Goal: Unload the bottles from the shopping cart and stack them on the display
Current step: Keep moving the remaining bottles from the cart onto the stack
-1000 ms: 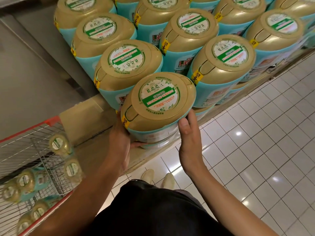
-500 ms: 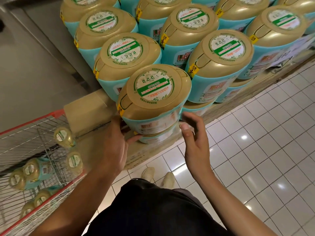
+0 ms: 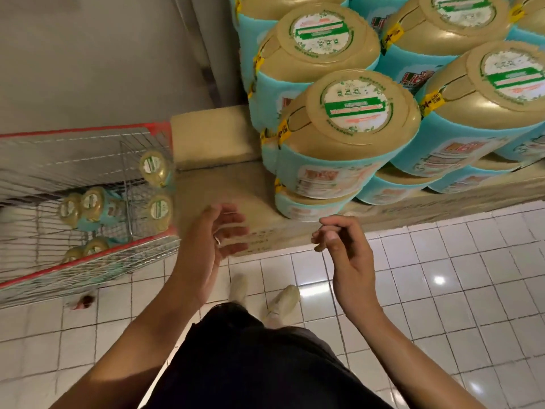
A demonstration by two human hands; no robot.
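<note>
Presently | left hand (image 3: 212,240) spread, empty | right hand (image 3: 349,255) loosely curled, empty | cart bottles (image 3: 92,202) left of both, blurred | stacked bottle (image 3: 349,125) above right hand, label unreadable

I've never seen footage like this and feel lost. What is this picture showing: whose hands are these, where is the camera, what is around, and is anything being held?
No machine here: a person wears one camera on the head, looking down at their own two bare hands. The left hand and right hand are in front of the display ledge, fingers relaxed, holding nothing. On the ledge stand stacked teal bottles with tan lids. At left, a red-rimmed wire shopping cart holds more bottles. Below is white tiled floor.
</note>
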